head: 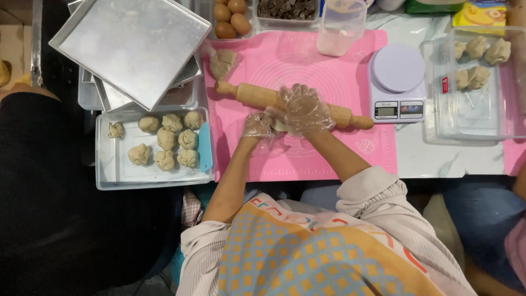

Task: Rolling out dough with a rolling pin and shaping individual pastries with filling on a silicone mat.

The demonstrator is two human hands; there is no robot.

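Here's a small piece of dough (280, 125), pale and mostly hidden, sitting between the two gloved hands over the middle of the pink silicone mat (329, 159). The right hand (307, 109) is cupped down over it, fingers curled, its grip wrapped around the dough from above. The left hand (257, 125) presses in from the side, fingertips touching the same lump; whether it is truly clenched I cannot tell, the clear glove blurs it. By my reading this is the shaping step, a portion being gathered into a ball. A fair next move would call for a gentle release and a free spot among the finished pieces.

Just behind the hands lies the wooden rolling pin (252, 95), slanted across the mat, untouched. Beyond its far end rests a larger dough lump in plastic wrap (223, 62). Left of the mat, a clear tray (109, 178) holds shaped dough balls (172, 122). To the right stands a white kitchen scale (397, 82), then another clear container (493, 129) with more dough pieces (475, 77) on the worktop (416, 159).
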